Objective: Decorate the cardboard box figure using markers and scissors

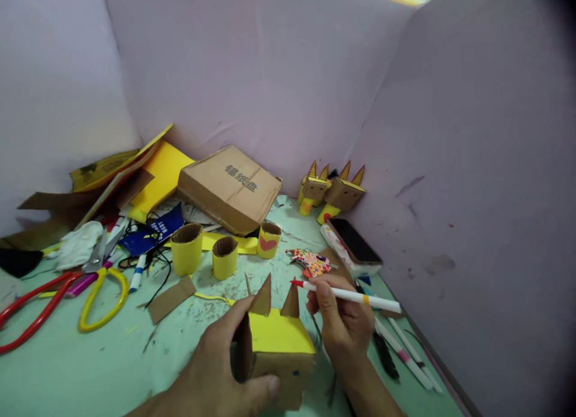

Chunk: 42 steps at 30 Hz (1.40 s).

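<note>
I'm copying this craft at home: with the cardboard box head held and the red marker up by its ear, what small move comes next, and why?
Probably lower the red-tipped white marker in the right hand onto the brown cardboard ear. Its tip hovers beside it, while the left hand steadies the yellow-topped cardboard box.

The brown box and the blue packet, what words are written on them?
Brown cardboard box: "锡纸盘", printed on its top face.
Blue packet: white lettering, too small and blurred to read.
Yellow-topped cardboard box gripped by the left hand: no writing visible.
</note>
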Each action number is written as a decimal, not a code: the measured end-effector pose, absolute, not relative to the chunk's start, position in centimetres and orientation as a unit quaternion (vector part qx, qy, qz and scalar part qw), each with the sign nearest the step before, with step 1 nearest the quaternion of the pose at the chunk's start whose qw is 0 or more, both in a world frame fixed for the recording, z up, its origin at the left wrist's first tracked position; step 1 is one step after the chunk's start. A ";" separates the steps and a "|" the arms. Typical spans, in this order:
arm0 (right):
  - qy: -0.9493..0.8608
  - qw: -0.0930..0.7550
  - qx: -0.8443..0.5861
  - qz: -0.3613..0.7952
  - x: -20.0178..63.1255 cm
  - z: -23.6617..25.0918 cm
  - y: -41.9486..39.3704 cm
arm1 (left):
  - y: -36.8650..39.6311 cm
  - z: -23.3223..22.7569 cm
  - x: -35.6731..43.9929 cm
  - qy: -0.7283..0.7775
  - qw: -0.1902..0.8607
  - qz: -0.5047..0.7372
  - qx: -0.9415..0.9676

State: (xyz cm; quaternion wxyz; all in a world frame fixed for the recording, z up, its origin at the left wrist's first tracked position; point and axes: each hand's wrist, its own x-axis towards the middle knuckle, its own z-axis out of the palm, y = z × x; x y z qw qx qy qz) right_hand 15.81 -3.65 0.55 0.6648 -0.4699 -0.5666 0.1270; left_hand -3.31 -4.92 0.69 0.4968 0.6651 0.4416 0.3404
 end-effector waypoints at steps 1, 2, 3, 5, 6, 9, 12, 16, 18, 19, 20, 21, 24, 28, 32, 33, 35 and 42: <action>-0.568 0.671 -0.460 0.128 15.8 0.6 -3.7 | -4.9 0.7 -3.3 0.450 0.497 0.342 0.658; -0.567 0.679 -0.448 0.129 15.9 0.6 -3.7 | -4.9 0.8 -3.4 0.459 0.500 0.343 0.649; -0.561 0.692 -0.436 0.131 16.0 0.6 -3.7 | -4.8 0.8 -3.4 0.466 0.505 0.343 0.641; -0.531 0.719 -0.425 0.142 16.1 0.6 -3.6 | -4.6 1.1 -3.5 0.452 0.526 0.351 0.629; -0.506 0.731 -0.431 0.154 16.2 0.6 -3.4 | -4.5 1.1 -3.5 0.432 0.547 0.357 0.622; -0.435 0.721 -0.476 0.254 16.1 0.7 -2.8 | -4.2 1.3 -3.6 0.359 0.624 0.369 0.588; -0.393 0.668 -0.493 0.395 15.7 0.6 -2.5 | -4.1 1.4 -3.6 0.316 0.679 0.363 0.555; -0.388 0.606 -0.480 0.502 15.1 0.6 -2.8 | -4.4 2.1 -3.6 0.303 0.727 0.365 0.497; -0.402 0.588 -0.477 0.516 15.0 0.7 -3.0 | -4.4 2.4 -3.8 0.313 0.737 0.367 0.473; -0.407 0.586 -0.476 0.515 15.0 0.8 -3.1 | -4.3 2.5 -3.9 0.322 0.737 0.369 0.466; -0.411 0.586 -0.476 0.512 14.9 0.8 -3.2 | -4.2 2.5 -4.0 0.330 0.734 0.373 0.461; -0.413 0.586 -0.476 0.510 14.8 0.9 -3.2 | -4.0 2.4 -4.0 0.338 0.732 0.379 0.454; -0.421 0.574 -0.486 0.507 14.5 0.7 -3.0 | -3.3 2.0 -4.1 0.362 0.732 0.389 0.426; -0.441 0.569 -0.513 0.466 13.8 -0.4 -2.6 | -2.4 1.6 -3.5 0.407 0.717 0.388 0.413; -0.497 0.579 -0.551 0.337 13.5 -1.2 -2.2 | -1.8 2.0 -2.2 0.442 0.690 0.356 0.450; -0.510 0.575 -0.558 0.313 13.5 -1.2 -2.1 | -1.6 2.2 -1.8 0.449 0.684 0.348 0.457; -0.529 0.565 -0.566 0.284 13.4 -1.1 -1.9 | -1.2 2.3 -1.3 0.459 0.685 0.332 0.458; -0.481 0.624 -0.531 0.311 14.8 0.5 -2.2 | 0.3 2.4 -1.2 0.492 0.681 0.290 0.458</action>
